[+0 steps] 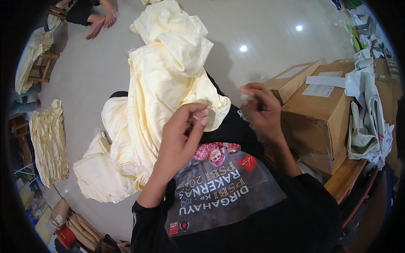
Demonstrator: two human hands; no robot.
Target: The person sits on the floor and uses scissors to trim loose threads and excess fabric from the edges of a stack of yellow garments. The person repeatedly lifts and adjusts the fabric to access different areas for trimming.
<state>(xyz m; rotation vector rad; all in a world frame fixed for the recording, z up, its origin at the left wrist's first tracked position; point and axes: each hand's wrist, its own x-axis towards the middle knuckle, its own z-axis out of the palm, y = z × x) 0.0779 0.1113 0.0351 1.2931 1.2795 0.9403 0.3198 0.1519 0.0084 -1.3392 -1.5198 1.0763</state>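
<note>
Cream-yellow cloth garments point(148, 82) lie draped over my lap and knees, with loose folds reaching out past my legs. My left hand point(182, 136) is above the near edge of this cloth, and its thumb and fingers pinch a small white piece point(196, 117). To the right, my right hand point(264, 110) is raised beside my black-clad leg, apart from the cloth. Between its fingertips is a small whitish thing point(246, 96), too blurred to name.
Cardboard boxes point(313, 126) stand close on my right, with pale grey cloth point(365, 126) hanging over one. A wooden bench point(345, 182) edges that side. On the left are a stack of cream garments point(49, 145) and a wooden stool point(44, 68). Another person's bare feet point(99, 23) rest on the tiled floor.
</note>
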